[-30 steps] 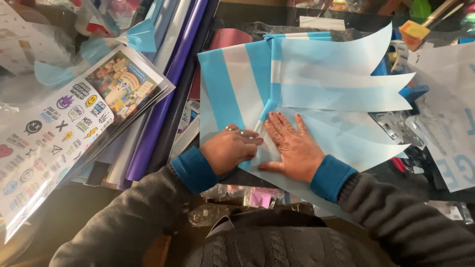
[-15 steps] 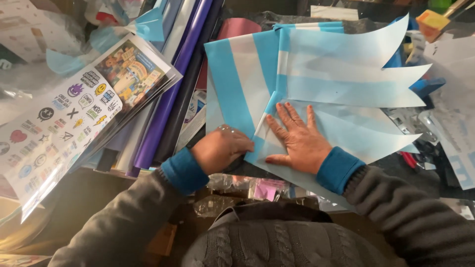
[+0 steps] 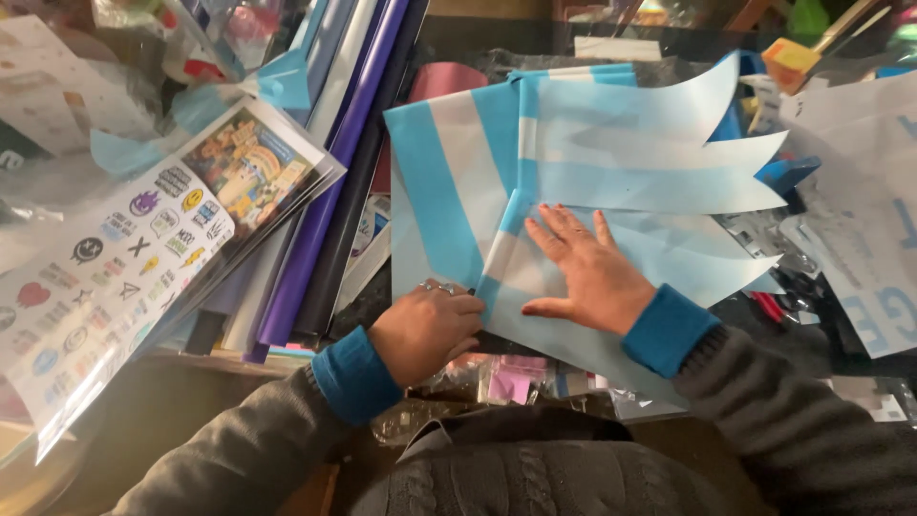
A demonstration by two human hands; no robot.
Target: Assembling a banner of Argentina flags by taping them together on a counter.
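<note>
Head view: two hands [image 3: 427,330] [image 3: 587,277], four pennants [image 3: 659,153].

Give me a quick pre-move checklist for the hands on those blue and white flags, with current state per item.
1. Right hand flat on the flag stack, fingers spread: ok.
2. Left hand closed at the stack's near-left edge: ok; what it pinches: cannot tell.
3. Swallowtail ends fanned to the right, not aligned: not ok.
4. Stack lies partly over small clear packets; surface flat underneath: cannot tell.
5. Space at the left: crowded by purple rolls and a sticker sheet: not ok.
</note>
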